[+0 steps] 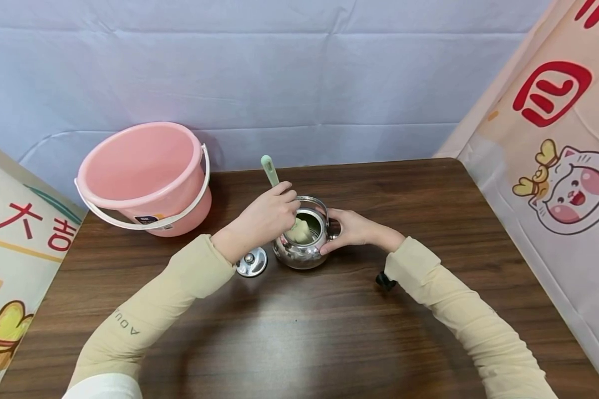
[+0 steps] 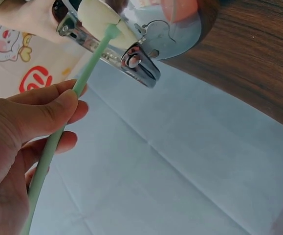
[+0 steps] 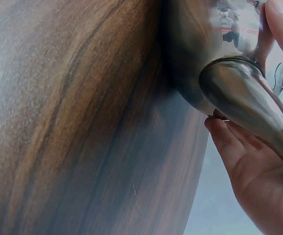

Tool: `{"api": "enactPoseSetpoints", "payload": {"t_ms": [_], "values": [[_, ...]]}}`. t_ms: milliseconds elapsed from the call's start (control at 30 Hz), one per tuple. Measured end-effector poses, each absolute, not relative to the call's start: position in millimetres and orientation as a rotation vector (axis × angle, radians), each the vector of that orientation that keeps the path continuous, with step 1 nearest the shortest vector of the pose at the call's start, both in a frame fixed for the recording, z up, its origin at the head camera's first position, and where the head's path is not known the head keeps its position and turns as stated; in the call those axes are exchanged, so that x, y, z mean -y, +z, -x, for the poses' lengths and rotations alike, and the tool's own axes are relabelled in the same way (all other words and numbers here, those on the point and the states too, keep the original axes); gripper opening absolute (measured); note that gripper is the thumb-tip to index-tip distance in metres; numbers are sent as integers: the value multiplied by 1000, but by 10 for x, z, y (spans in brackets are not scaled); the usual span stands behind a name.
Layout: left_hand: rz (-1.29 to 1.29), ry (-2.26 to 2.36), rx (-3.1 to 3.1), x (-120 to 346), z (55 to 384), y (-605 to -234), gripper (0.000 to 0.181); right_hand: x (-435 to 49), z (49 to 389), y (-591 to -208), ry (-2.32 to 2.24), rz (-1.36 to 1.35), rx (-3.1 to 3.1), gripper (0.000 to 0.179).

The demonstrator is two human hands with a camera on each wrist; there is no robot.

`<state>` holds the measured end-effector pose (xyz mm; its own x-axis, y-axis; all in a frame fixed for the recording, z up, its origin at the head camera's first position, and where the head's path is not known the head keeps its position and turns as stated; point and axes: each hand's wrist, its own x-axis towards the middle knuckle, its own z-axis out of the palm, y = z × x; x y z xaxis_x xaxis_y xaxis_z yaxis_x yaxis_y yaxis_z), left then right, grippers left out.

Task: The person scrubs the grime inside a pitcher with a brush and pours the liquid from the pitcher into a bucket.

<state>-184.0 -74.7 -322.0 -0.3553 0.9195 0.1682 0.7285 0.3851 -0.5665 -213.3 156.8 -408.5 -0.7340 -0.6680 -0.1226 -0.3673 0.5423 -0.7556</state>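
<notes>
A shiny metal kettle (image 1: 299, 259) stands lidless on the table, its hoop handle (image 1: 315, 200) raised. My left hand (image 1: 271, 216) pinches the pale green handle of a sponge brush (image 1: 269, 169) between thumb and fingers; its cream head (image 1: 301, 230) is inside the kettle's mouth. On the kettle's right side, my right hand (image 1: 353, 228) grips the body around the spout (image 3: 246, 98), thumb on one side and fingers on the other. The round metal lid (image 1: 252, 262) lies left of the kettle, near my left wrist.
A pink bucket (image 1: 199, 213) with a white handle (image 1: 130, 225) stands at the back left of the brown wooden table (image 1: 299, 332). A pale cloth backdrop (image 1: 279, 83) rises behind the table, with printed panels at both sides.
</notes>
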Motion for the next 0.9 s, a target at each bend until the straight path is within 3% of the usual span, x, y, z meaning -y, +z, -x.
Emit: {"api": "enactPoseSetpoints", "payload": {"t_ms": [900], "values": [[1434, 459, 2262, 769, 1908, -3187, 11, -1568, 2126, -4079, -1045, 851, -2369, 84]]}}
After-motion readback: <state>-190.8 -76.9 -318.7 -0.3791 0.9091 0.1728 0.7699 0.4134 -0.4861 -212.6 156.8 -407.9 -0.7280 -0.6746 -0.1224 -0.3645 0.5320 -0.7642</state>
